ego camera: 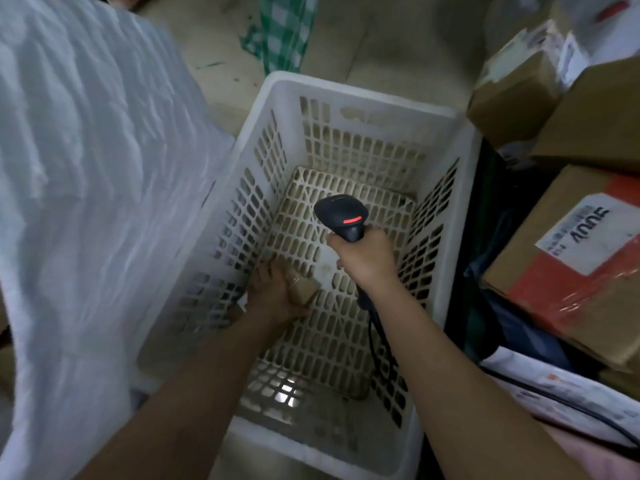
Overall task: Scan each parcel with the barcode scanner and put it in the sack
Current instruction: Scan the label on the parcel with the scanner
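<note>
parcel [303, 289] gripped by left hand [273, 292] in basket [346, 95] | right hand [367, 258] grips scanner [343, 214]

A pale, scuffed floor [398, 39] carries everything here. A white slotted plastic crate [363, 98] stands on it, around the spot where the left hand [273, 292] grips a small brown parcel [303, 289] low against the crate's bottom. Left of that grip a white woven sack [86, 168] slumps against the crate's side. Beyond it lies a green checked cloth [284, 29]. Right of the grip, cardboard boxes [571, 254] are piled.
</note>
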A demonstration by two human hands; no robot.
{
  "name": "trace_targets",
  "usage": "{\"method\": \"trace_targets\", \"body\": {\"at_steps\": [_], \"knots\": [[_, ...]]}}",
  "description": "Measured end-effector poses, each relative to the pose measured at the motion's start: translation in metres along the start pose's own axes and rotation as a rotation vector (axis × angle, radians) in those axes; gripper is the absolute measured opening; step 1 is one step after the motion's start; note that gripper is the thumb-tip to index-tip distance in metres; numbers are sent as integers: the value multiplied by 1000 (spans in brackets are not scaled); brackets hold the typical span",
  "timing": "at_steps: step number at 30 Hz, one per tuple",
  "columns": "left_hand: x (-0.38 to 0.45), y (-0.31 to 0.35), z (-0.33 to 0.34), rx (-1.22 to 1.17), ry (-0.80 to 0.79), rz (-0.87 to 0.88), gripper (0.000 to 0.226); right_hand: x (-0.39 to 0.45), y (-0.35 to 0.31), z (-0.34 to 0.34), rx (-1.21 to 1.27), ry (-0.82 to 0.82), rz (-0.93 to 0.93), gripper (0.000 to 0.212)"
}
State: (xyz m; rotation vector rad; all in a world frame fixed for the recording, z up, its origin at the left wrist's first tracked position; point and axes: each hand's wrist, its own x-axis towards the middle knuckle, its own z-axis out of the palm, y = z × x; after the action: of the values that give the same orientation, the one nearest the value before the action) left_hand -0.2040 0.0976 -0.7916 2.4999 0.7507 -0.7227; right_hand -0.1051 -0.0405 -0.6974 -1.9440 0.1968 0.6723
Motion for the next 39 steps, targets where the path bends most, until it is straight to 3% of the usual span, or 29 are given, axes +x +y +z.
{"method": "trace_targets", "body": {"at_steps": [4, 9, 15, 21, 24, 29, 34, 36, 39], "knots": [[-7, 3, -7, -67, 15, 27, 123, -10, 3, -5, 23, -10, -14, 31], [-21, 17, -32, -406, 121, -27, 130, -32, -4, -21, 119, 38, -30, 33], [-71, 61, -91, -748, 285, 150, 107, -85, -43, -52, 278, 142, -92, 22], [-168, 99, -154, -878, 265, 389, 106, -155, -77, -103, 443, 252, -191, 23], [-220, 108, -181, -959, 250, 502, 97, -193, -81, -120, 443, 226, -220, 35], [-288, 96, -217, -979, 327, 651, 115, -246, -83, -127, 404, 139, -284, 30], [-330, 73, -240, -1022, 421, 835, 94, -280, -103, -114, 478, 24, -280, 51], [-341, 66, -248, -1069, 431, 867, 91, -289, -116, -110, 529, -5, -314, 46], [-356, 54, -258, -1088, 418, 876, 85, -299, -131, -106, 563, 3, -349, 19]]}}
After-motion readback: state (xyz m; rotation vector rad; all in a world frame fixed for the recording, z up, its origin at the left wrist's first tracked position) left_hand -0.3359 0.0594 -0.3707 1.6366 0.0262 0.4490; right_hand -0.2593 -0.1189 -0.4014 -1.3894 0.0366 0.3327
